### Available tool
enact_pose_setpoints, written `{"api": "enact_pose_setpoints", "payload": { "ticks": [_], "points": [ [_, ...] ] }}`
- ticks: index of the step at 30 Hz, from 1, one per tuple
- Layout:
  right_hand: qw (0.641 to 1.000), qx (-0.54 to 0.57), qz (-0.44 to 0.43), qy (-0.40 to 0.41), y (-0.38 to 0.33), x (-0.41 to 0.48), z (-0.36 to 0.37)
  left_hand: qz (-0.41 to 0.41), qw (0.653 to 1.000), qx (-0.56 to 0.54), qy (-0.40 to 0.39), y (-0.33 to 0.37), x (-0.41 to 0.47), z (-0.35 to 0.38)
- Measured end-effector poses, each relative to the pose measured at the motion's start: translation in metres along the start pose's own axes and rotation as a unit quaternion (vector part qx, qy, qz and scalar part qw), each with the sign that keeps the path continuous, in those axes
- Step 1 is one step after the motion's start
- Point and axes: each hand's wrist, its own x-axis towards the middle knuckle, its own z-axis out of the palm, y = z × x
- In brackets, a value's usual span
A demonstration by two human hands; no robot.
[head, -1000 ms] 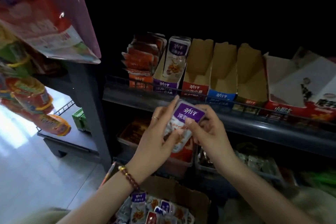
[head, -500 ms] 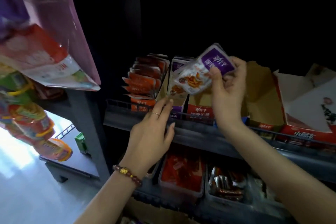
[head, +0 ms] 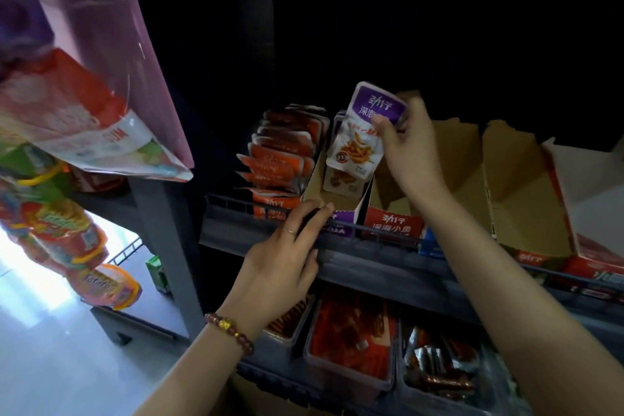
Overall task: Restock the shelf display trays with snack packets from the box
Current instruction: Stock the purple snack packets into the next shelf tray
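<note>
Our right hand (head: pixel 408 149) pinches the purple packet (head: pixel 361 142) upright, just above the purple tray (head: pixel 339 205) that our flat left hand (head: pixel 283 263) touches.

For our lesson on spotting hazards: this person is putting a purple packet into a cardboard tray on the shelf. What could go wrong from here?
1. The right hand pinches the purple packet near its top only; it may slip and fall.
2. It hangs close to the wall between the purple tray and the red tray, so it could land in the wrong one.
3. The left hand just touches the tray's front; the tray may shift.
</note>
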Motion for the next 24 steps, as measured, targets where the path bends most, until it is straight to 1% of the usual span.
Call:
{"api": "enact_pose_setpoints", "payload": {
  "ticks": [2,4,6,7,9,13,16,24],
  "points": [
    [0.999,-0.031,-0.014,-0.017,0.000,0.003,0.000,0.003,1.000,-0.012,-0.006,-0.001,0.000,0.000],
    [0.996,-0.072,-0.011,-0.060,0.001,0.004,0.003,0.001,1.000,-0.022,-0.011,-0.002,0.000,0.001],
    [0.984,-0.149,-0.004,-0.101,0.005,0.001,0.008,0.000,1.000,-0.027,-0.014,-0.002,0.000,0.000],
    [0.976,-0.191,0.001,-0.109,0.007,-0.001,0.011,0.001,0.999,-0.029,-0.016,-0.002,0.000,0.000],
    [0.966,-0.238,0.016,-0.099,0.008,-0.008,0.017,0.000,0.999,-0.035,-0.017,-0.002,-0.001,0.000],
    [0.947,-0.319,0.004,-0.041,0.004,-0.015,0.021,-0.007,0.999,-0.046,-0.022,-0.001,-0.001,0.001],
    [0.942,-0.334,0.001,-0.015,0.007,-0.014,0.023,-0.008,0.999,-0.043,-0.022,-0.002,-0.001,0.001],
    [0.931,-0.365,0.001,-0.003,0.011,-0.009,0.028,-0.003,0.999,-0.041,-0.010,-0.004,-0.001,0.002]
  ]
}}
